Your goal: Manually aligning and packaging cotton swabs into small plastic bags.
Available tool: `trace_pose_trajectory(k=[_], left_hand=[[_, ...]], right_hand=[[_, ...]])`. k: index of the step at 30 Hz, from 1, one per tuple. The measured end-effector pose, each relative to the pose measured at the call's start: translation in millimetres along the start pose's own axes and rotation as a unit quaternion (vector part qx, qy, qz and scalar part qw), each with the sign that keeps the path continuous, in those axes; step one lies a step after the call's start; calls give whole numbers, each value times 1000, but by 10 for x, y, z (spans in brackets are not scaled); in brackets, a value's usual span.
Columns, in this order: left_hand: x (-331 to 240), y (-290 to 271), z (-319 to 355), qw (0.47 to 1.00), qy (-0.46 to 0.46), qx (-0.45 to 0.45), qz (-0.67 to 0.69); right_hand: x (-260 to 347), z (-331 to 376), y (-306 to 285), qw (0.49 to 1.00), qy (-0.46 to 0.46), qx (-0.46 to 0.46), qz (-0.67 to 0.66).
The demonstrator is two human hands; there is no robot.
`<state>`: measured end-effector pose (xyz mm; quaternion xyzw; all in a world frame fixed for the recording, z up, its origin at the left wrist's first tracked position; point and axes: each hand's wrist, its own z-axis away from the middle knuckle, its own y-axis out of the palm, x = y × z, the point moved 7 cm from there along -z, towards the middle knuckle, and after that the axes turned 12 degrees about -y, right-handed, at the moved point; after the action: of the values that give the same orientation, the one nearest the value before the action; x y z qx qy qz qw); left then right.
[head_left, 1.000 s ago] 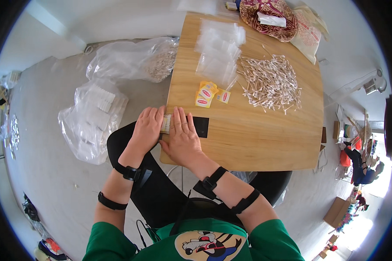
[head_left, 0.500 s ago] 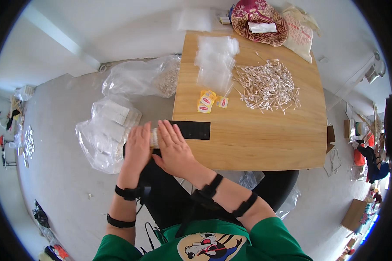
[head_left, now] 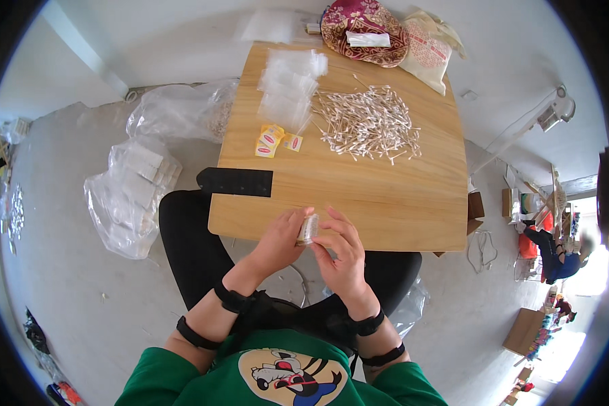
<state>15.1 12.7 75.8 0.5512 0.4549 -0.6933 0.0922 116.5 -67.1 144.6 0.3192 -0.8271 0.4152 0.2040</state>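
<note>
Over the table's near edge, my left hand [head_left: 281,238] grips a small clear packet [head_left: 308,230] that looks packed with cotton swabs. Thumb and fingertips of my right hand [head_left: 342,254] pinch the packet's right side, with the upper fingers raised off it. Beyond my hands, a large loose heap of cotton swabs [head_left: 372,125] covers the right part of the table. Several yellow and white cards [head_left: 268,140] lie left of the heap. Behind them spreads a pile of flat clear plastic bags [head_left: 287,84].
A black strip [head_left: 240,183] overhangs the left edge of the wooden table [head_left: 358,203]. A patterned cloth bag [head_left: 358,24] and a cream cloth bag [head_left: 430,51] sit at the back. Large clear sacks [head_left: 132,196] stand on the floor at left. Another person [head_left: 558,254] sits far right.
Both hands have come from the black strip at the table's left edge to the middle of the near edge, bringing the packet. Pressed close around it before, they are now more apart. My view has shifted right.
</note>
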Motion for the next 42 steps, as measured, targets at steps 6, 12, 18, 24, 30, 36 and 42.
trace_pose_trajectory(k=[6,12,18,24,30,36,42], left_hand=[[-111,131,90,999,1,-1,-54],[-146,36,121,989,8,-26,-148],[-147,-39,161,983,13,-46,-178],[-165,-59,210,993,1,-35,-109],[-219,-18,192,974,-94,157,131],[-128,187,361,860,-219,364,283],[-135,243,393,785,-268,402,388]], right_hand=[[-34,184,-128,996,85,-21,1],[-172,310,5,976,204,-9,-82],[-100,271,25,985,160,-19,-67],[-95,150,-172,975,200,-15,-97],[-99,-127,-342,979,106,52,-164],[-231,-125,-254,945,113,195,-236],[-359,50,-151,904,268,129,-307]])
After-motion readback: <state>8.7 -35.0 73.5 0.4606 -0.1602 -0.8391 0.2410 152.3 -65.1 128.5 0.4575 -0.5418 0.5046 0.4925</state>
